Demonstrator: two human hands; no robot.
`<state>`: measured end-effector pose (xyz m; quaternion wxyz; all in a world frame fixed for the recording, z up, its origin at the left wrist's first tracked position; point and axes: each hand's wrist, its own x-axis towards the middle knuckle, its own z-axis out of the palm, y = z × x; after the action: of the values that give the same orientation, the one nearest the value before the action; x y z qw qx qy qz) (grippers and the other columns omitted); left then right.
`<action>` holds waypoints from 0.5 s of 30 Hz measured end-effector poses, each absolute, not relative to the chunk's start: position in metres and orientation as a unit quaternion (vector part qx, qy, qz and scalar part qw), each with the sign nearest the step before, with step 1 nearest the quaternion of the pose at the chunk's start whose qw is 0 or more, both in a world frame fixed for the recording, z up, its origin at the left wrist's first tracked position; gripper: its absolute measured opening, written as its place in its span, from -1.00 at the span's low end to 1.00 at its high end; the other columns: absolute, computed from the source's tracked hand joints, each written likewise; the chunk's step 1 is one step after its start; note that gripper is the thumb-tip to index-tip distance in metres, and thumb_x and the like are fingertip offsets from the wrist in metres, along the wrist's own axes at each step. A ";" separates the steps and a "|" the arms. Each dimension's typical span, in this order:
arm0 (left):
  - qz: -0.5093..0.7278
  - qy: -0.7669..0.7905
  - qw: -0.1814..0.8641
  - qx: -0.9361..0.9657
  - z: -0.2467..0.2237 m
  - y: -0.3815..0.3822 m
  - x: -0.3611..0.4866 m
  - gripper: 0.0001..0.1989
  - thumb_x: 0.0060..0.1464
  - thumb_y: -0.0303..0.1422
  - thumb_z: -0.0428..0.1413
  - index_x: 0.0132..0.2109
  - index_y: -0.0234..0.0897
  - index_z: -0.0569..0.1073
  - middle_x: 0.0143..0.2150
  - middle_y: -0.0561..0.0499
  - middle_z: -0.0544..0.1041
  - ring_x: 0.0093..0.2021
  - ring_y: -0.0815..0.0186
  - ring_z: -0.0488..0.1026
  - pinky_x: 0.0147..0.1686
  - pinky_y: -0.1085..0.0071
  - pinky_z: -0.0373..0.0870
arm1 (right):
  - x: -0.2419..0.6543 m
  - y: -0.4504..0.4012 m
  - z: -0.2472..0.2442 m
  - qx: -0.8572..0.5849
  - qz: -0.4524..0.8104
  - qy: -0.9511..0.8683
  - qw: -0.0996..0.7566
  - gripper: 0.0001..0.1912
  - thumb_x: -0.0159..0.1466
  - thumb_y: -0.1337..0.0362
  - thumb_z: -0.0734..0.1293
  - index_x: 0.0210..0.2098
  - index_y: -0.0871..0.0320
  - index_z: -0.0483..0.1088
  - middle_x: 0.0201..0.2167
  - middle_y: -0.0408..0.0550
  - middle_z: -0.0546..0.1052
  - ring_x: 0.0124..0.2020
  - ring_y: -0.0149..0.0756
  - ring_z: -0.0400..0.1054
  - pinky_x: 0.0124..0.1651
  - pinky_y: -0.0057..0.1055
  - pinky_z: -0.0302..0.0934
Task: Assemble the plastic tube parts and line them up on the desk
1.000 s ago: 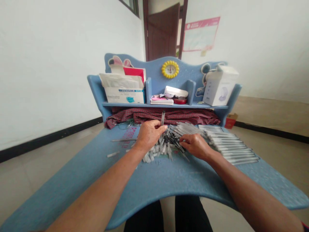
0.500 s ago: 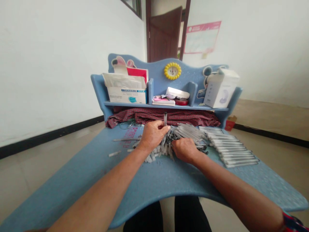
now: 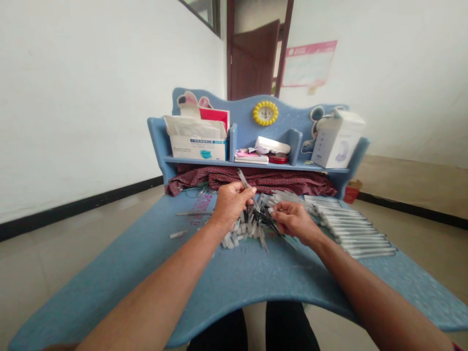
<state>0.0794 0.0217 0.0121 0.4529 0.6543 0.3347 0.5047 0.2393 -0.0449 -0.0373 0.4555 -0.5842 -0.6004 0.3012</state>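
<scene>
My left hand is closed on a clear pen barrel, which leans up and to the left over the middle of the desk. Close to its right, my right hand pinches a thin dark piece, blurred, near the barrel's lower end. Beneath both hands lies a loose heap of clear caps and small parts. Clear barrels are piled behind my right hand. At the right, several pens lie side by side in a slanting row.
The blue desk has a rear shelf holding a mask box, papers, a red tin and a white box. Checked cloth lies under the shelf. One small clear piece rests left of the heap.
The barrel in my left hand has tipped from upright to leaning left. My right hand has lifted from the heap with a thin dark piece. The view has shifted slightly.
</scene>
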 end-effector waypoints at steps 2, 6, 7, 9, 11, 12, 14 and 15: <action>0.508 0.328 0.480 0.636 0.011 0.023 0.079 -0.81 -0.14 -0.30 0.17 -0.46 -0.39 0.45 -0.63 0.06 0.42 -0.62 0.45 0.32 -0.68 0.58 0.17 | 0.237 -0.048 -0.036 -0.499 0.389 -0.557 0.538 -0.81 0.12 0.17 0.26 -0.37 0.15 0.22 -0.81 -0.29 0.34 -0.88 -0.54 -0.04 -0.80 -0.60 -0.19; 0.506 0.307 0.541 0.598 0.009 0.026 0.078 -0.79 -0.17 -0.29 0.21 -0.44 -0.39 0.45 -0.54 0.03 0.46 -0.57 0.45 0.37 -0.68 0.60 0.19 | 0.231 -0.054 -0.032 -0.395 0.460 -0.529 0.593 -0.81 0.09 0.26 0.29 -0.36 0.13 0.16 -0.74 -0.23 0.44 -0.87 -0.51 0.07 -0.80 -0.60 -0.10; 0.504 0.303 0.554 0.590 0.009 0.026 0.078 -0.79 -0.18 -0.30 0.22 -0.43 -0.39 0.44 -0.52 0.03 0.47 -0.57 0.45 0.38 -0.68 0.60 0.20 | 0.230 -0.055 -0.031 -0.379 0.475 -0.525 0.596 -0.81 0.09 0.27 0.29 -0.36 0.13 0.16 -0.73 -0.22 0.45 -0.87 -0.50 0.09 -0.80 -0.60 -0.08; 0.498 0.296 0.577 0.575 0.009 0.025 0.078 -0.78 -0.19 -0.31 0.23 -0.42 -0.39 0.45 -0.50 0.03 0.48 -0.57 0.46 0.38 -0.67 0.60 0.22 | 0.230 -0.057 -0.031 -0.360 0.500 -0.516 0.596 -0.81 0.09 0.25 0.29 -0.35 0.13 0.17 -0.70 -0.20 0.47 -0.85 -0.49 0.12 -0.78 -0.59 -0.05; 0.495 0.289 0.594 0.565 0.010 0.025 0.077 -0.79 -0.20 -0.32 0.24 -0.41 -0.39 0.45 -0.48 0.02 0.49 -0.57 0.47 0.39 -0.66 0.60 0.24 | 0.230 -0.058 -0.031 -0.356 0.509 -0.504 0.601 -0.80 0.08 0.23 0.32 -0.37 0.15 0.21 -0.68 -0.19 0.47 -0.82 -0.50 0.14 -0.75 -0.58 -0.03; 0.493 0.285 0.601 0.561 0.010 0.024 0.077 -0.79 -0.20 -0.33 0.24 -0.41 -0.39 0.45 -0.48 0.02 0.49 -0.57 0.47 0.39 -0.66 0.60 0.24 | 0.230 -0.058 -0.032 -0.355 0.508 -0.497 0.608 -0.80 0.07 0.23 0.34 -0.38 0.16 0.24 -0.68 -0.20 0.46 -0.81 -0.51 0.14 -0.74 -0.57 -0.03; 0.491 0.277 0.612 0.554 0.011 0.023 0.077 -0.79 -0.19 -0.34 0.24 -0.40 -0.40 0.45 -0.47 0.01 0.50 -0.56 0.47 0.39 -0.66 0.61 0.24 | 0.232 -0.057 -0.033 -0.351 0.500 -0.484 0.627 -0.82 0.04 0.27 0.37 -0.41 0.18 0.30 -0.68 -0.22 0.44 -0.80 -0.54 0.13 -0.72 -0.57 -0.02; 0.490 0.274 0.617 0.551 0.012 0.023 0.077 -0.79 -0.19 -0.35 0.24 -0.39 -0.40 0.45 -0.47 0.01 0.50 -0.56 0.47 0.39 -0.66 0.61 0.25 | 0.233 -0.057 -0.034 -0.346 0.498 -0.478 0.635 -0.84 0.02 0.30 0.38 -0.42 0.18 0.32 -0.68 -0.22 0.43 -0.79 -0.55 0.13 -0.71 -0.56 -0.01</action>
<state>0.0771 0.0231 0.0116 0.6171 0.5511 0.2740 0.4904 0.2328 -0.0570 -0.0338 0.6354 -0.3460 -0.4781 0.4979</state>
